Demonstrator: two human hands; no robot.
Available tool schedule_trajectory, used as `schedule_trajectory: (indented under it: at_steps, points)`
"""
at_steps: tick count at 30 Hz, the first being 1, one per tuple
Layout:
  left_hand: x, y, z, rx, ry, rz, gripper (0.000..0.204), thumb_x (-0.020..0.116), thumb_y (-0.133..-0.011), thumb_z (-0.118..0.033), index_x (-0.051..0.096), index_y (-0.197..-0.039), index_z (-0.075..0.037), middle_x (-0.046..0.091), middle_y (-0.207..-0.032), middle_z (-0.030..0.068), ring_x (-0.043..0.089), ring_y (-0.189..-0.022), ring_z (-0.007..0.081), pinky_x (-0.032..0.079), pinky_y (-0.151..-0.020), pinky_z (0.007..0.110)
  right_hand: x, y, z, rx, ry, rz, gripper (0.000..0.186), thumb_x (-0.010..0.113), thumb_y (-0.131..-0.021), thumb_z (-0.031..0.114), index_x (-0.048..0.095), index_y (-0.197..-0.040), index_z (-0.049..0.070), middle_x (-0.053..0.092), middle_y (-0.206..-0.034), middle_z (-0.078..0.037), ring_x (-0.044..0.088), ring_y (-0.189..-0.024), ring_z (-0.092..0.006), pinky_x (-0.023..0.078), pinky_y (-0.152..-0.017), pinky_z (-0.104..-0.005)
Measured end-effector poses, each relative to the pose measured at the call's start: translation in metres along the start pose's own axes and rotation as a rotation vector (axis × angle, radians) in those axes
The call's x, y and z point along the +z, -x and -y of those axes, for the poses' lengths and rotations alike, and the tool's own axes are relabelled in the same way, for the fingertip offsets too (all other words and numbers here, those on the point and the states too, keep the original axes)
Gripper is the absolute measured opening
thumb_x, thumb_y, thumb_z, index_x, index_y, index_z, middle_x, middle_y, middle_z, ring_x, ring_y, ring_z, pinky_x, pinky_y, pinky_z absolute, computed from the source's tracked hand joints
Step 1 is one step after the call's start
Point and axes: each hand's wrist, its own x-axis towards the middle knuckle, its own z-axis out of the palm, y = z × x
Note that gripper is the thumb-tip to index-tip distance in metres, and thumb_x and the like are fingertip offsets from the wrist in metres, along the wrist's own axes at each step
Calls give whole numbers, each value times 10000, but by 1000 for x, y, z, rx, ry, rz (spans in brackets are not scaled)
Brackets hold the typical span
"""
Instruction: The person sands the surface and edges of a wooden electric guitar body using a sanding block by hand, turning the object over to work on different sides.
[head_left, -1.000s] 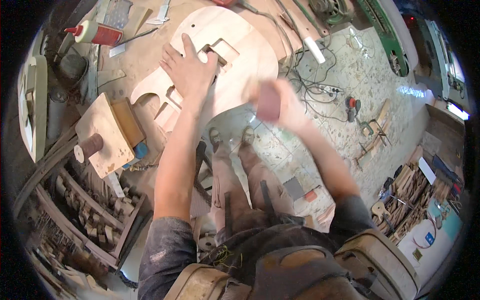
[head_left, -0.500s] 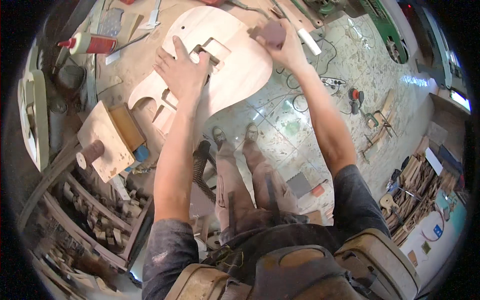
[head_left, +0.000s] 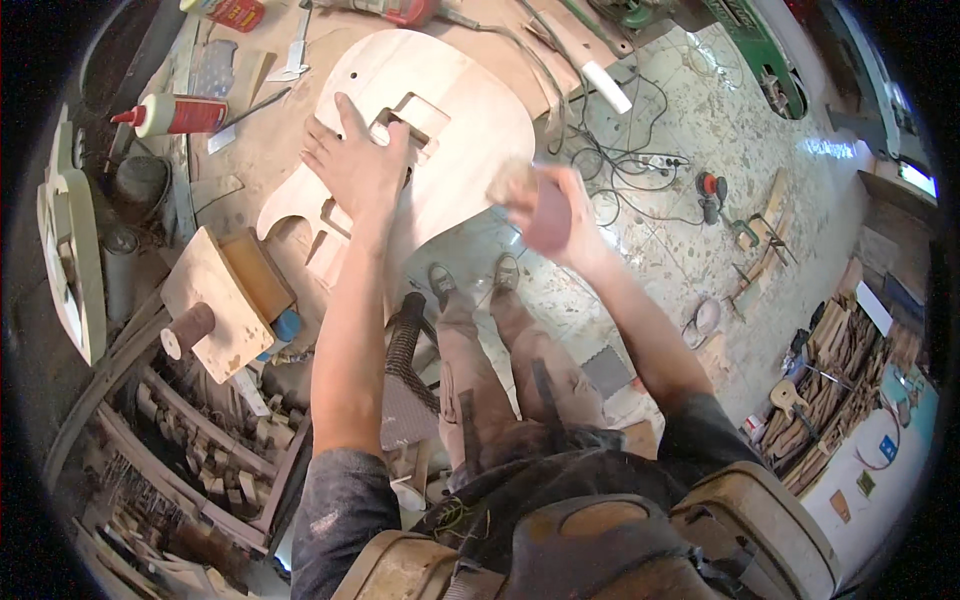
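Observation:
A pale wooden guitar body [head_left: 460, 120] with routed cavities lies on the workbench [head_left: 265, 120]. My left hand [head_left: 355, 160] presses flat on it with fingers spread, over the left part of the middle cavities. My right hand [head_left: 565, 215] grips a sanding block [head_left: 549, 214] wrapped in dark red-brown sandpaper, at the body's lower right edge; part of the hand and block is blurred.
Glue bottle [head_left: 175, 114], metal caliper [head_left: 295, 55] and power tool [head_left: 400, 12] lie around the body. A wooden fixture with a spindle [head_left: 215, 300] is left of my forearm. Cords [head_left: 640, 150], clamps [head_left: 750, 240] and stacked offcuts [head_left: 830, 390] occupy the right side.
My right hand, with the sanding block, went up toward the body's upper right half a second ago and is now back down at its lower right edge. My left hand stays on the body.

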Motion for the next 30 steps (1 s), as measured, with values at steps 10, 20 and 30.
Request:
schedule_trajectory:
  at_steps: [10, 20, 30]
  points:
    - [1, -1, -8, -6, 7, 36, 908, 597, -862, -573, 370, -1617, -121, 320, -1564, 418, 288, -1492, 526, 150, -1269, 554, -13, 24, 30, -178, 333, -10, 544, 839, -856, 293, 584, -1260, 32, 673, -1236, -202, 661, -1146, -326, 543, -943, -442]
    - [6, 0, -3, 2, -36, 37, 908, 584, -867, -595, 365, -1624, -143, 307, -1581, 408, 288, -1498, 528, 135, -1275, 547, 2, 25, 20, -180, 196, -155, 524, 854, -822, 233, 583, -1214, 16, 642, -1110, -204, 642, -1053, -365, 533, -927, -440]
    - [5, -5, 2, 42, -12, 30, 874, 601, -868, -573, 407, -1603, -143, 325, -1577, 389, 288, -1510, 494, 166, -1272, 537, 3, 137, 58, 152, -174, 180, 446, 812, -883, 144, 538, -1224, 56, 670, -1223, -115, 649, -1125, -188, 542, -924, -351]
